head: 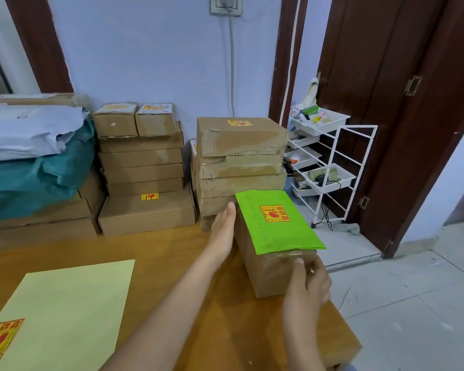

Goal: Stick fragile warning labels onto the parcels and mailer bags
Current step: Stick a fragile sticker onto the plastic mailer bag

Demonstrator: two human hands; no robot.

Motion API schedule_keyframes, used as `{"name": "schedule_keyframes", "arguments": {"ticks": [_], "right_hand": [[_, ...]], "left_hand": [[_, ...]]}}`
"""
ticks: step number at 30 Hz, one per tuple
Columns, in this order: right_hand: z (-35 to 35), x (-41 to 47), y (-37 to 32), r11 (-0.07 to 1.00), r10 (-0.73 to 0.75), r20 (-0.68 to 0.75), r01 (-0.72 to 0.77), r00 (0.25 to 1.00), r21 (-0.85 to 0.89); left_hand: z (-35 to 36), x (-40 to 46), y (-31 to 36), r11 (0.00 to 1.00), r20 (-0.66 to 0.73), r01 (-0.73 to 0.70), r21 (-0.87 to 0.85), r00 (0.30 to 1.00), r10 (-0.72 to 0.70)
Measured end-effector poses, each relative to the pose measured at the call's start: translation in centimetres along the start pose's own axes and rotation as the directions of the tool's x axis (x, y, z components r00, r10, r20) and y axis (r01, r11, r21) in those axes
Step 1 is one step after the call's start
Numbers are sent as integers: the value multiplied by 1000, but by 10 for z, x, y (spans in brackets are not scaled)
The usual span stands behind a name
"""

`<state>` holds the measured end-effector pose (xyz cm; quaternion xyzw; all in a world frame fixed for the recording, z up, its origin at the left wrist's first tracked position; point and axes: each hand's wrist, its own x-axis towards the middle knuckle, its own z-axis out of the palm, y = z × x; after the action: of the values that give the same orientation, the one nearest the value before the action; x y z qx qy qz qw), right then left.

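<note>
A brown cardboard parcel (268, 266) stands on the wooden table near its right edge. On top of it lies a green mailer bag (279, 231) bearing a yellow and red fragile label (275, 213). My left hand (223, 231) lies flat against the parcel's far left side, fingers extended. My right hand (310, 285) grips the parcel's near right corner, thumb on the front face. A pale yellow backing sheet (65, 317) rests at the near left, with fragile labels (0, 338) still on its lower left corner.
Labelled cardboard boxes are stacked behind the table (142, 167) and at the centre (240, 153). Grey and teal mailer bags (30, 156) pile up at left. A white wire rack (330, 167) with trays stands by the dark wooden door. The table's right edge drops to a tiled floor.
</note>
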<state>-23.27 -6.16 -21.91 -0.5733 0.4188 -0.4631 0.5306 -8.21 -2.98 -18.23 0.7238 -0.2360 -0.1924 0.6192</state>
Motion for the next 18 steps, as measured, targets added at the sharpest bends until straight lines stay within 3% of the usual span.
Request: {"name": "schedule_keyframes", "arguments": {"ticks": [8, 13, 18], "right_hand": [[7, 1, -5, 1000, 7, 0, -7, 1000, 14], [11, -2, -8, 999, -10, 37, 8, 999, 53], [6, 5, 0, 997, -37, 29, 35, 999, 70]], "left_hand": [[10, 2, 9, 994, -7, 68, -80, 998, -69], [15, 5, 1, 970, -22, 187, -158, 981, -193], [13, 16, -31, 974, -84, 156, -163, 982, -171]]}}
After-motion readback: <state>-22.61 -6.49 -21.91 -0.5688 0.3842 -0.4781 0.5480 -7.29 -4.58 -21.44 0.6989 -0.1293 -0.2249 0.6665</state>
